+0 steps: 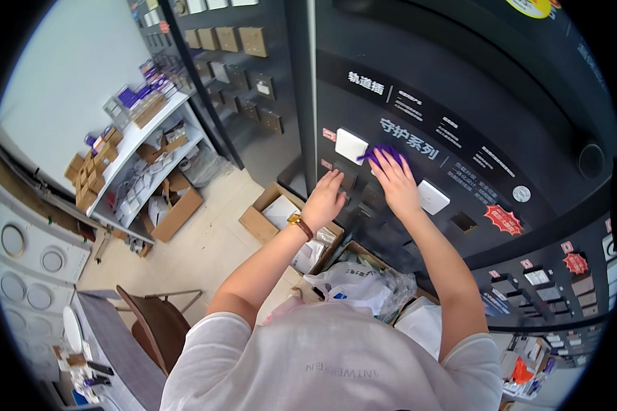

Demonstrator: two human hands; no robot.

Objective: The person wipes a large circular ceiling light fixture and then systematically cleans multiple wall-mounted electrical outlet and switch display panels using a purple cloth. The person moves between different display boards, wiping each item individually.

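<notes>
A purple cloth [391,154] lies under my right hand [394,180], which presses it flat against the dark display panel [349,108], between two white switch or socket plates. One white plate [351,146] is just left of the cloth; another white plate [433,197] is by my right wrist. My left hand [327,198], below a brown-strapped wristwatch [300,226], holds nothing that shows. Its fingertips are at a dark grey plate [345,174] on the panel; whether they touch it I cannot tell.
Open cardboard boxes [259,226] and a white plastic bag [349,282] stand on the floor at the panel's foot. A white shelf [149,141] with small boxes is at the left. A brown chair [151,329] stands beside a grey table [118,344] at the lower left.
</notes>
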